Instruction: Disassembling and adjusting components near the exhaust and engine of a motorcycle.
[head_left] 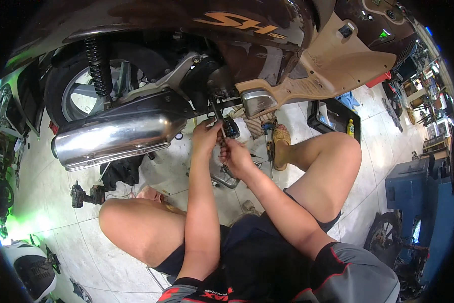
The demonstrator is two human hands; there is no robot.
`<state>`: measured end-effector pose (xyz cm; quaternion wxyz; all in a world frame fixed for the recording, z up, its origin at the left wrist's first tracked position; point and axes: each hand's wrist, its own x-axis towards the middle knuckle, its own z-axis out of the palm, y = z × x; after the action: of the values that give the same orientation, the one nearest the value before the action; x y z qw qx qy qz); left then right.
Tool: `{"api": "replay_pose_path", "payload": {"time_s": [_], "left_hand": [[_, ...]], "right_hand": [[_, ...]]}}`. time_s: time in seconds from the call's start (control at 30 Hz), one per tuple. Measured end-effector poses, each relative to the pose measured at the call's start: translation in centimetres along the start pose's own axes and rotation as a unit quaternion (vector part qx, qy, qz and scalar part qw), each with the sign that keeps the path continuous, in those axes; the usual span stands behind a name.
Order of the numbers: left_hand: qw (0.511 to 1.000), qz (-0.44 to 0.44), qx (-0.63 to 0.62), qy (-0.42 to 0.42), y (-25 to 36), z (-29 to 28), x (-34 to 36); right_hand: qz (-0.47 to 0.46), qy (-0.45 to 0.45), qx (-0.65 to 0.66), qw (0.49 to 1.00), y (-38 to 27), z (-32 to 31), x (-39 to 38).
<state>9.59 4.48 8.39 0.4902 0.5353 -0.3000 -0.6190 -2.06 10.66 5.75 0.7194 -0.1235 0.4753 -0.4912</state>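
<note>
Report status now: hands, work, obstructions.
Left hand on slim metal rod, right hand at its near end. Rod low by brown scooter. Silver muffler left of hands, not blocking them.

Head camera: left one of a side-by-side pair, worn on the person's head
Facing: steeply down and ahead, with the scooter [161,25] across the far side
Lens: wide fisheye, with a dark surround and the floor [370,151] tile lines bending toward the rim
Nearest: the right shoulder's grey sleeve [360,270], at the near edge
Centre: left hand [205,136] and right hand [238,157], seen from above, beyond the knees' near side
Left reach: past the rear wheel [55,96]
Right reach: past the blue cabinet [413,187]
</note>
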Motion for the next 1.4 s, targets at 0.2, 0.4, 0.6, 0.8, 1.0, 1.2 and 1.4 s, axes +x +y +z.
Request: {"api": "replay_pose_path", "payload": {"time_s": [0.2, 0.4, 0.6, 0.8, 1.0, 1.2, 1.4], "left_hand": [[0.994, -0.061, -0.027, -0.083, -0.1, -0.6, 0.1], [0.999, -0.002, 0.007, -0.035, -0.8, -0.2, 0.6], [0.991, 0.058, 0.106, 0.051, -1.3, 0.7, 0.6], [0.997, 0.024, 0.060, 0.029, -0.2, 0.5, 0.6], [0.992, -0.065, -0.081, -0.076, 0.3, 0.0, 0.1], [0.998, 0.049, 0.043, -0.007, -1.2, 0.4, 1.4], [0.986, 0.100, 0.116, 0.060, -1.2, 0.9, 1.2]], "right_hand": [[0.188, -0.187, 0.183, 0.947, -2.2, -1.7, 1.5], [-0.134, 0.160, -0.196, 0.958, -1.9, 1.3, -1.9], [-0.282, 0.071, -0.465, 0.836, -1.2, 0.8, -2.9], [0.051, -0.042, -0.016, 0.998, -2.6, -0.4, -0.1], [0.168, -0.083, 0.095, 0.978, -4.2, 0.1, -1.3], [-0.198, 0.099, -0.256, 0.941, -2.0, 1.0, -2.1], [-0.096, -0.001, -0.183, 0.978, -1.1, 0.0, -1.3]]}}
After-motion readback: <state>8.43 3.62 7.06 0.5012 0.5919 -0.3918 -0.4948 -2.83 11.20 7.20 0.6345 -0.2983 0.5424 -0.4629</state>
